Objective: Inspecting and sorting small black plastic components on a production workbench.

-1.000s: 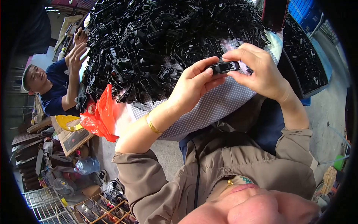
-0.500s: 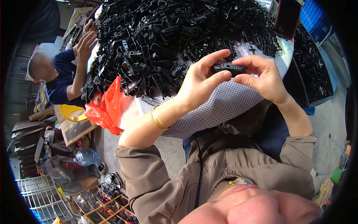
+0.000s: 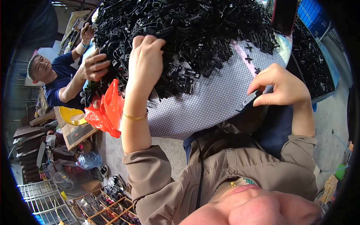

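Note:
A large heap of small black plastic parts (image 3: pixel 180 26) covers the far side of a table with a dotted grey-white cloth (image 3: pixel 221 108). At the heap's near left edge, my left hand (image 3: pixel 146 62) reaches in with bent, closed fingers. Its fingertips are hidden, so what they grip does not show. Near the cloth's front right edge, my right hand (image 3: pixel 285 88) pinches an elongated black plastic part (image 3: pixel 249 99) with a ridged side between thumb and fingers. Several loose parts lie on the cloth between the heap and my hands.
A red plastic bag (image 3: pixel 108 112) sits at the table's left edge. Beyond it, a co-worker in a dark blue shirt (image 3: pixel 62 82) has a hand at the heap. A phone-like dark slab (image 3: pixel 285 17) stands far right, beside a bin of black parts (image 3: pixel 313 63).
My left hand has left the black part and moved left to the heap. My right hand has lowered slightly, keeping the part. The co-worker's nearer hand has come down to the heap.

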The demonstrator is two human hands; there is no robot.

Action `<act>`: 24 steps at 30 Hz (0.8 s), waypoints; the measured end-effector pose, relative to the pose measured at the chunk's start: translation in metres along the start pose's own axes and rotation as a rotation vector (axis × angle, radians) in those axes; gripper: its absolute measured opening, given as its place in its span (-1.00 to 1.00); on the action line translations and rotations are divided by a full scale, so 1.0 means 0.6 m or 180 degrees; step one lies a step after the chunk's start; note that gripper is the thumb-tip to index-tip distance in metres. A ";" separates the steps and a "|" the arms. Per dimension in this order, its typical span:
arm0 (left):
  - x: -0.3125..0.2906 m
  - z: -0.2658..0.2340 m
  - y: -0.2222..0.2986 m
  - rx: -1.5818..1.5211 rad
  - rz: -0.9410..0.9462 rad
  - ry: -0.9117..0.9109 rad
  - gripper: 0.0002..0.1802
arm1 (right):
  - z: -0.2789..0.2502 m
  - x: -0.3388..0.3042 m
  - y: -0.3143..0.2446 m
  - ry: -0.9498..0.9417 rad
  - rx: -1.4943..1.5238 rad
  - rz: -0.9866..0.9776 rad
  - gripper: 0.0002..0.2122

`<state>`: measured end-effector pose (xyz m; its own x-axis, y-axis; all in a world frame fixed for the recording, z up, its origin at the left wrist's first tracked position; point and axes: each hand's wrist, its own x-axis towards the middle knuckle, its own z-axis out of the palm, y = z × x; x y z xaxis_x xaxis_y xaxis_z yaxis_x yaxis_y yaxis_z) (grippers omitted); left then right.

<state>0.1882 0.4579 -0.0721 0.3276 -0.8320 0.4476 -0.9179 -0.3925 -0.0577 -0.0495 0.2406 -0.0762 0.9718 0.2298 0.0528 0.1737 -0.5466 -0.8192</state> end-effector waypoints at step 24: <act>-0.003 0.024 0.120 -0.3433 -0.1241 -0.0599 -0.70 | 0.023 0.070 0.069 0.2471 0.0170 -0.0350 -0.89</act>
<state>0.1246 0.4257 -0.0898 0.5751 -0.8088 0.1227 -0.4319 -0.1728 0.8852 -0.0037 0.2387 -0.1156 0.7862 -0.3589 0.5031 0.2868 -0.5092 -0.8114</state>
